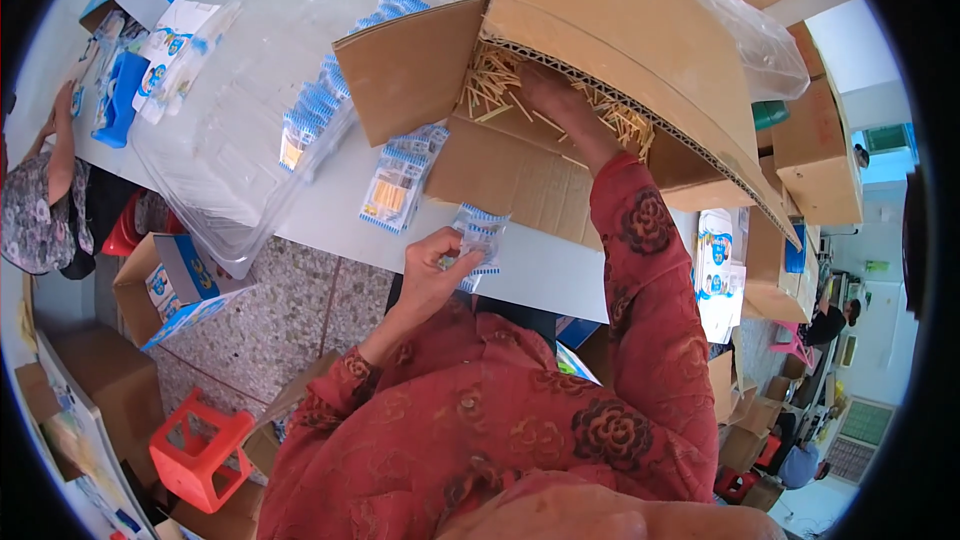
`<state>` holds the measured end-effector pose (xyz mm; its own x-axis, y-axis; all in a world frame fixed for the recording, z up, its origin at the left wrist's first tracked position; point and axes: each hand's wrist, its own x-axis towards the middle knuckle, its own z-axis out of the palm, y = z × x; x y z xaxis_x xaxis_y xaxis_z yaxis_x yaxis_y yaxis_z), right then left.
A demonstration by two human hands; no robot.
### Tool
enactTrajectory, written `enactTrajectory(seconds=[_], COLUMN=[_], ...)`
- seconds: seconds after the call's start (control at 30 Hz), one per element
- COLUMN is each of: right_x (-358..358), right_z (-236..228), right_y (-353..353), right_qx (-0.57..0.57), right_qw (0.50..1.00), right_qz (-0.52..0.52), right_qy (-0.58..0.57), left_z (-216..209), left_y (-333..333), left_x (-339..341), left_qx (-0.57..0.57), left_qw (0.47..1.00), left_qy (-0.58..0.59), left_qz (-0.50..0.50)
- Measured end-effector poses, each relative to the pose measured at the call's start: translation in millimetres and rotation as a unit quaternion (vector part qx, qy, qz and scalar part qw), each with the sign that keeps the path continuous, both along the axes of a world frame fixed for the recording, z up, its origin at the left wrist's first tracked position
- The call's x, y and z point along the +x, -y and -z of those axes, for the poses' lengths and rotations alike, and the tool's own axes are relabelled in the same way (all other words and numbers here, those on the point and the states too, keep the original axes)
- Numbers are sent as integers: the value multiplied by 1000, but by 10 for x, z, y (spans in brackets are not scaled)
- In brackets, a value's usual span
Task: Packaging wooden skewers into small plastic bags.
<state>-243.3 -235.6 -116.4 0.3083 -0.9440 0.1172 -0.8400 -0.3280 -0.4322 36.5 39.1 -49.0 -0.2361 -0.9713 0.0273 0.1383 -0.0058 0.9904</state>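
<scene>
Head view, and here's the left hand (438,268), thumb and fingers pinching a small see-through plastic packet with blue-and-white ends (484,231), just nearside of the big brown corrugated cardboard box (625,0). The right hand (552,95) is inside that box among slim pale-yellow sticks (488,80); gripping any? Can't tell, its fingertips are hidden. Danger: too big a handful could scatter sticks over the box's lowered brown flap (510,165), and a loose pinch could let the packet slip. Now the count: one box, one packet clearly in the grip, one shallow clear plastic tray (190,155) left of the box, one red plastic stool (185,475) beyond, nearer the wearer. Blue-and-white packets (395,185) beside the box overlap: uncountable, like the sticks.
</scene>
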Motion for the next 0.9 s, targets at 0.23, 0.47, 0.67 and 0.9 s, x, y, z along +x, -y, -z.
enactTrajectory(seconds=[0.23,0.47,0.67,0.9], right_x=[246,355,37,-358], right_z=[-346,-1260,-1196,-1077], right_y=[-320,-892,-881,-925], right_qx=[50,109,128,134], right_qw=[986,985,981,965], right_qz=[91,100,129,155], right_qy=[133,84,66,165], left_z=[-18,-65,-148,-167], left_y=[-33,-71,-99,-140], left_x=[-52,-87,-146,-176], left_qx=[15,38,51,43], left_qw=[1000,999,998,999], left_qy=[-18,-33,-32,-24], left_qz=[10,0,13,18])
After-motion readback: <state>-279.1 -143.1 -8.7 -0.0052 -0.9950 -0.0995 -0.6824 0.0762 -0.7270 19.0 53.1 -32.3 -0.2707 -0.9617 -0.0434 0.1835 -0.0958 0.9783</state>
